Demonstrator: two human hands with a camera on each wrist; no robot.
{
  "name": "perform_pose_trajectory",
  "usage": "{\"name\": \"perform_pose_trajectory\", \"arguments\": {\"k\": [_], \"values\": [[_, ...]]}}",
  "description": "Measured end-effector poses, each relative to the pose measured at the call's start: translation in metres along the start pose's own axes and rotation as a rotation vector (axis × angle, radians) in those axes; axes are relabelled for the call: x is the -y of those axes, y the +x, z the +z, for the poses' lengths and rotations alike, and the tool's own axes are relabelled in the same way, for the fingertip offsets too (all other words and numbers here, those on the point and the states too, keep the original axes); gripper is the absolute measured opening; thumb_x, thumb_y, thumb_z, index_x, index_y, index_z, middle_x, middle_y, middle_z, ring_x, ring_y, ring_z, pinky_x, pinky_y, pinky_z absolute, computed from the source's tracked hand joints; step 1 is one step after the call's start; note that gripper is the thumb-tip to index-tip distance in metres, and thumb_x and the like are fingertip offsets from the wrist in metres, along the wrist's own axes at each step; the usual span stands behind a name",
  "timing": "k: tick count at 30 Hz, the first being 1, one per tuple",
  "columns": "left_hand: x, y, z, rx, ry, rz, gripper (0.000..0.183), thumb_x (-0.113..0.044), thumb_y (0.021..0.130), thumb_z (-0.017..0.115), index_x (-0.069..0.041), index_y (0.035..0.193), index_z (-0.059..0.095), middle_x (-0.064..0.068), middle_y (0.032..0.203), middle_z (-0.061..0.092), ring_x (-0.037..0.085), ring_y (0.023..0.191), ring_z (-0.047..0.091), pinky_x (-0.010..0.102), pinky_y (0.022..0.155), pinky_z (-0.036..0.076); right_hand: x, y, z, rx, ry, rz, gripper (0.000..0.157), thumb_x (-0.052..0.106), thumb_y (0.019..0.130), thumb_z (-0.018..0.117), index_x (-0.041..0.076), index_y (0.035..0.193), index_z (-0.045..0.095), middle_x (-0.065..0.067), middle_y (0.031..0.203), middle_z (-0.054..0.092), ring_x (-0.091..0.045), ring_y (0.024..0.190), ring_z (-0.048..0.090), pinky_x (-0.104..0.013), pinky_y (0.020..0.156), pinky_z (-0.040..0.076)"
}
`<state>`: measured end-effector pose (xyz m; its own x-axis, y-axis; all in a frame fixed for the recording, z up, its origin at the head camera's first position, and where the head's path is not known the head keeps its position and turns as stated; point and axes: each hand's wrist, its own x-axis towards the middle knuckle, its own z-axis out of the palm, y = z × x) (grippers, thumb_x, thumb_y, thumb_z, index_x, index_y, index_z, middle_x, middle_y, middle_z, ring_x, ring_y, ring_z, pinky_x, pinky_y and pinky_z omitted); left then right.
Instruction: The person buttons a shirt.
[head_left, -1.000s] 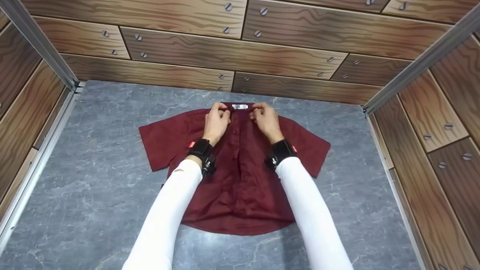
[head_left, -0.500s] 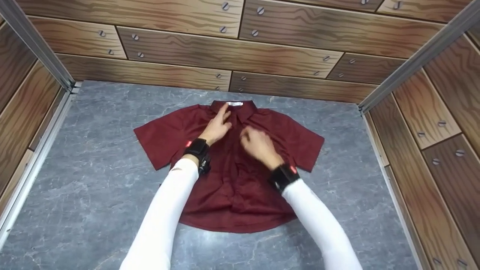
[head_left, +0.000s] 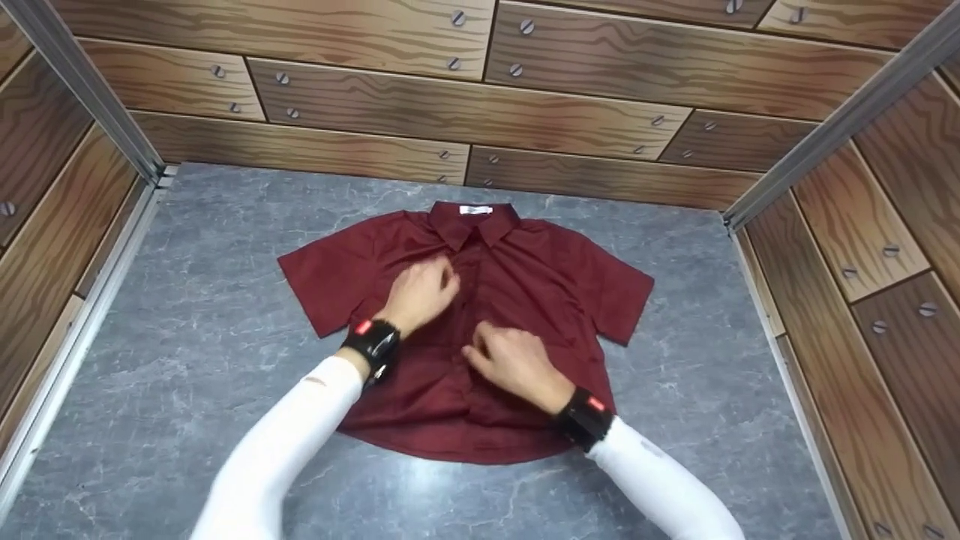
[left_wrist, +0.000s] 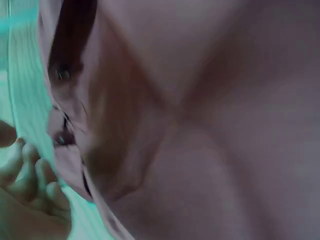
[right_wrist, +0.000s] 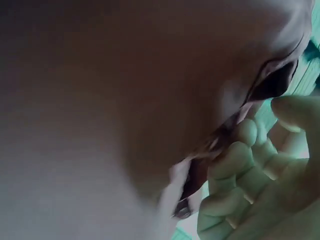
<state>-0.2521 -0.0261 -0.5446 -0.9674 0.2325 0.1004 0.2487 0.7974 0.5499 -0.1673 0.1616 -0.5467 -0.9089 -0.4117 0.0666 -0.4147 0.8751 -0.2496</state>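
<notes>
A dark red short-sleeved button shirt [head_left: 540, 300] lies front up, its collar [head_left: 450, 225] pointing away from me and a white label inside the neck. Over the upper chest, left of the button placket, is my left hand [head_left: 424, 292]; its fingers are loosely bent and hold nothing in the left wrist view, where two shirt buttons [left_wrist: 61, 73] show. Lower down, right of the placket, hovers my right hand [head_left: 517, 364]. In the right wrist view its bent fingers [right_wrist: 235, 160] are close to the placket edge, thumb apart; whether they touch the cloth I cannot tell.
The shirt lies on a grey marbled surface [head_left: 187, 360]. Wood-patterned panels [head_left: 360, 97] rise at the back and both sides, with metal rails [head_left: 75, 82] at the corners. Black camera straps [head_left: 371, 345] and white sleeves [head_left: 277, 435] cover my wrists and arms.
Both hands have left the collar and come down toward me over the shirt front, the right one farther. The collar points now lie folded down.
</notes>
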Motion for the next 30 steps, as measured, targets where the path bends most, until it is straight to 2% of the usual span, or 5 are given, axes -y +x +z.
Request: {"name": "perform_pose_trajectory", "arguments": {"k": [6,13,22,27,30], "values": [[-0.002,-0.024,0.007,0.189,0.132,-0.071,0.049,-0.059,0.087,0.054,-0.018,0.06,0.058,0.002,0.064,0.059,0.028,0.068,0.064,0.044,0.057,0.048,-0.015,0.007,-0.001,0.029,-0.028,0.131,0.039,0.054,0.089,0.057,0.022,0.068,0.052,0.004,0.056,0.049,-0.018,0.05,0.05,-0.034,0.045,0.037],[-0.007,-0.023,0.019,0.235,0.113,-0.086,0.031,-0.045,0.081,0.067,-0.023,0.059,0.062,0.003,0.076,0.069,0.03,0.077,0.068,0.047,0.064,0.052,-0.019,0.027,-0.001,0.142,-0.114,0.189,0.045,0.048,0.084,0.058,0.02,0.052,0.045,0.004,0.051,0.041,-0.022,0.047,0.048,-0.037,0.042,0.037],[-0.015,-0.019,0.028,0.184,0.072,-0.134,0.03,-0.04,0.083,0.062,-0.023,0.059,0.058,0.001,0.07,0.064,0.026,0.072,0.065,0.046,0.063,0.05,-0.044,0.008,-0.016,-0.214,0.138,0.293,0.027,0.03,0.081,0.057,0.023,0.057,0.045,0.007,0.051,0.039,-0.016,0.046,0.042,-0.031,0.046,0.033],[-0.017,-0.012,0.033,0.177,0.067,-0.14,0.037,-0.048,0.085,0.059,-0.021,0.06,0.054,-0.001,0.065,0.058,0.024,0.068,0.063,0.044,0.061,0.048,-0.045,0.011,-0.021,-0.018,0.017,0.299,0.019,0.035,0.081,0.057,0.019,0.072,0.053,0.002,0.06,0.05,-0.021,0.053,0.051,-0.035,0.048,0.038],[-0.019,-0.009,0.036,0.174,0.065,-0.154,0.035,-0.049,0.086,0.059,-0.021,0.064,0.056,0.0,0.069,0.06,0.027,0.073,0.065,0.045,0.065,0.049,-0.037,0.027,-0.023,0.058,-0.093,0.285,0.03,0.042,0.082,0.061,0.014,0.093,0.056,-0.006,0.073,0.06,-0.03,0.066,0.061,-0.044,0.055,0.046]]}}
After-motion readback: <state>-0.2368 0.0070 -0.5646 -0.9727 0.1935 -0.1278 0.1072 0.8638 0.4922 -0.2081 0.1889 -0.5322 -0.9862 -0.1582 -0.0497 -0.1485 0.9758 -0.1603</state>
